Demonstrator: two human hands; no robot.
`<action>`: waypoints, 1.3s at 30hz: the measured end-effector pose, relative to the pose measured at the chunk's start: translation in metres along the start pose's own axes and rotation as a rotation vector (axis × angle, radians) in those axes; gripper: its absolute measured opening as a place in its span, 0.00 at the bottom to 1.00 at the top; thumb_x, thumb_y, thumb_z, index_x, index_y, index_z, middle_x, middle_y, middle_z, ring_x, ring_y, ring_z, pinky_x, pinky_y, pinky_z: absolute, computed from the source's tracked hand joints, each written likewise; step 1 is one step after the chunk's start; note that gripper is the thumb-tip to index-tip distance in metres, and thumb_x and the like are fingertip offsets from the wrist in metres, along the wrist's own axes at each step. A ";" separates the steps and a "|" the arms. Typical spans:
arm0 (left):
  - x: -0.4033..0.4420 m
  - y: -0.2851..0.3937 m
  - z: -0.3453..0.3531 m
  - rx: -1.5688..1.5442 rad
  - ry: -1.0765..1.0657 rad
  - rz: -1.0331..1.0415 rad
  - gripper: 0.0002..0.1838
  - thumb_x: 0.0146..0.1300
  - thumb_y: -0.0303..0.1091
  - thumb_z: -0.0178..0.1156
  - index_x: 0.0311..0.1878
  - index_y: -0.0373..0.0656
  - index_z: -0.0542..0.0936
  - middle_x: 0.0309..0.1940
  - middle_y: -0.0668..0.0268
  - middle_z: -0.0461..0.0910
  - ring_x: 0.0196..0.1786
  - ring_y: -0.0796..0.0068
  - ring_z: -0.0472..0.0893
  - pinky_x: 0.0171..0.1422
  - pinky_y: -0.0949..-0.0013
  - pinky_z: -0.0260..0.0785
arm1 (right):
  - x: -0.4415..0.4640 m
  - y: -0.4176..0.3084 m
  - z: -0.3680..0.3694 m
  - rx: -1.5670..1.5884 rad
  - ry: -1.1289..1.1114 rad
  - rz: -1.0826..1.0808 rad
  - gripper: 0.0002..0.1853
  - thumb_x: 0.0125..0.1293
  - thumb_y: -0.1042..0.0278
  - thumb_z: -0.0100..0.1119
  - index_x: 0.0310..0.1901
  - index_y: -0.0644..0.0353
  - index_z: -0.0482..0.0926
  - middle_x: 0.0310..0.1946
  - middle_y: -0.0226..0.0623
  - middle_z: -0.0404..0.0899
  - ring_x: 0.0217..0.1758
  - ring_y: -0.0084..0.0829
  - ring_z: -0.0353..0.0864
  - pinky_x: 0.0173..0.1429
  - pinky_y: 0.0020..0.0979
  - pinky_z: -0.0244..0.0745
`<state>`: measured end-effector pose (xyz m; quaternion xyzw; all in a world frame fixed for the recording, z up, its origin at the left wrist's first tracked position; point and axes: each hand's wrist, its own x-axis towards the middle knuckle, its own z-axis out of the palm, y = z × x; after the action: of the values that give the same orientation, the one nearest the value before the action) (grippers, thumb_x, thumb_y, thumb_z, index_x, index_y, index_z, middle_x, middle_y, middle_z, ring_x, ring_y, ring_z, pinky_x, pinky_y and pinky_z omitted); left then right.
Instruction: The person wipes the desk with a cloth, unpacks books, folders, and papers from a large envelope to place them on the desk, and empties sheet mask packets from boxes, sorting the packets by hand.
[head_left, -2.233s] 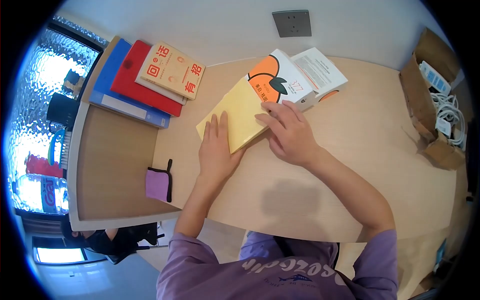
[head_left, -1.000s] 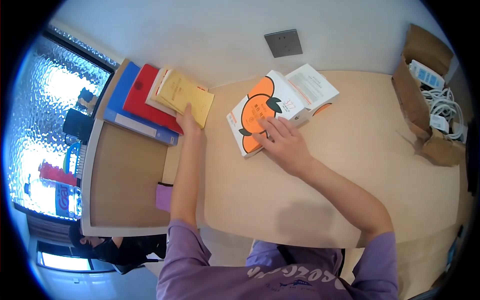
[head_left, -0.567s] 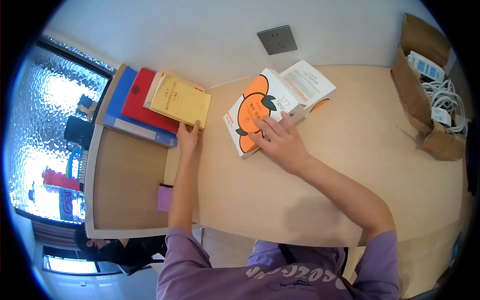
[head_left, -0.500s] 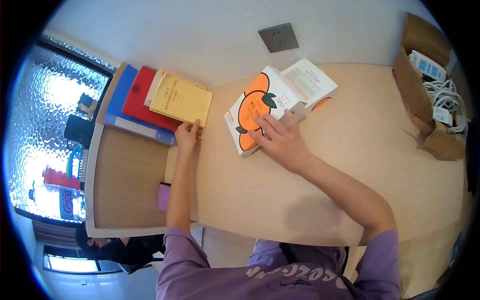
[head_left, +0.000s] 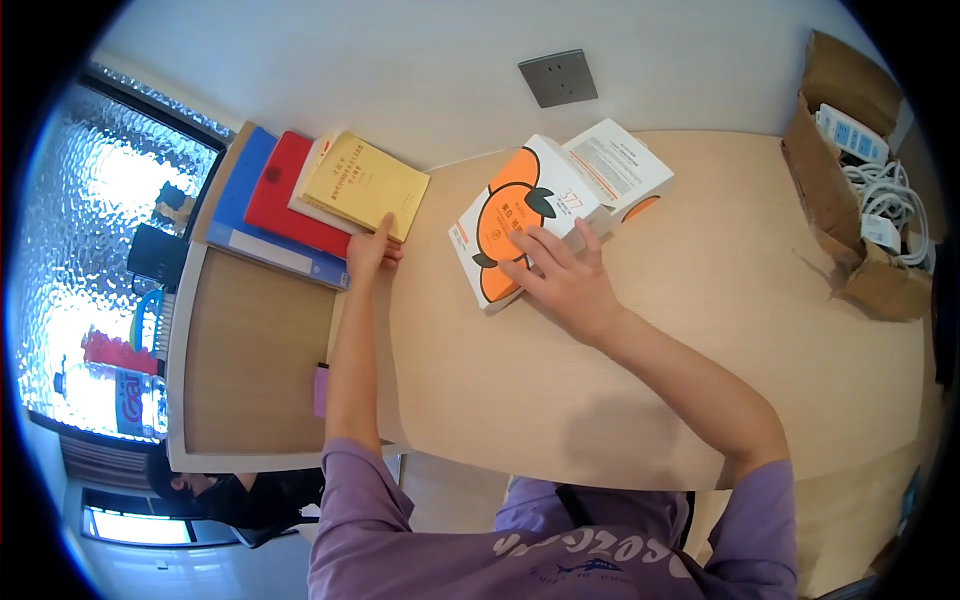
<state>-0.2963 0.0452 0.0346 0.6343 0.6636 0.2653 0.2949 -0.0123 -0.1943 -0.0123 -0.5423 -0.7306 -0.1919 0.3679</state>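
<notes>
A yellow, thin, paper-covered book (head_left: 367,185) is located at the left rear of the light wood-grain desk (head_left: 480,380), on top of a stack. Beneath it, a cream-edged book (head_left: 312,165), a flat red rectangular folder (head_left: 285,190) and a blue binder (head_left: 245,205) with a pale spine label are arranged in overlapping steps toward the left.

The left hand (head_left: 366,254) is positioned at the near edge of the yellow book. The index finger is extended onto the cover; the remaining visible fingers are curled just beside the edge. The underside of this hand is hidden, so it cannot be told whether the book is pinched or only touched.

The right hand (head_left: 575,290) is laid over a white cardboard box (head_left: 505,225) printed with a large orange fruit and dark green leaves. Its fingers are spread across the printed face and are not closed around the box. Directly beside this box, toward the wall, a second white carton (head_left: 620,165) with small printed text is placed, partly covered in view.

At the right of the desk, a white power strip (head_left: 852,135) and a coiled white cable (head_left: 900,215) are contained in an open brown cardboard box (head_left: 825,200). A dark grey socket plate (head_left: 557,78) is mounted on the wall.
</notes>
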 end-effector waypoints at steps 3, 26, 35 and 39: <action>0.003 0.007 -0.001 0.041 -0.053 0.016 0.33 0.72 0.55 0.55 0.25 0.29 0.81 0.17 0.56 0.82 0.15 0.72 0.79 0.22 0.71 0.72 | 0.000 0.002 0.000 0.001 0.001 0.000 0.19 0.59 0.70 0.61 0.52 0.40 0.79 0.63 0.28 0.73 0.70 0.26 0.67 0.77 0.56 0.41; -0.005 0.011 0.007 0.348 0.128 -0.055 0.42 0.72 0.68 0.41 0.23 0.37 0.83 0.12 0.64 0.80 0.18 0.73 0.81 0.32 0.69 0.74 | 0.000 0.002 0.007 -0.055 0.095 -0.009 0.13 0.60 0.68 0.62 0.46 0.41 0.80 0.58 0.25 0.77 0.65 0.24 0.71 0.77 0.56 0.41; -0.135 0.100 0.045 0.203 -0.199 0.775 0.33 0.68 0.47 0.60 0.70 0.39 0.66 0.68 0.49 0.69 0.70 0.59 0.69 0.71 0.62 0.61 | 0.010 0.009 -0.008 -0.016 0.174 -0.158 0.07 0.57 0.66 0.62 0.38 0.47 0.83 0.52 0.28 0.81 0.65 0.28 0.72 0.75 0.57 0.49; -0.135 0.111 0.052 -0.280 -0.295 0.778 0.40 0.69 0.45 0.58 0.77 0.41 0.54 0.75 0.54 0.59 0.77 0.57 0.59 0.76 0.60 0.55 | 0.026 0.023 -0.040 -0.064 0.142 -0.578 0.03 0.55 0.70 0.62 0.32 0.51 0.81 0.47 0.28 0.83 0.60 0.26 0.76 0.68 0.53 0.59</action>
<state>-0.1798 -0.0849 0.0869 0.8219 0.2838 0.3507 0.3477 0.0182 -0.1968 0.0302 -0.3081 -0.8207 -0.3493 0.3308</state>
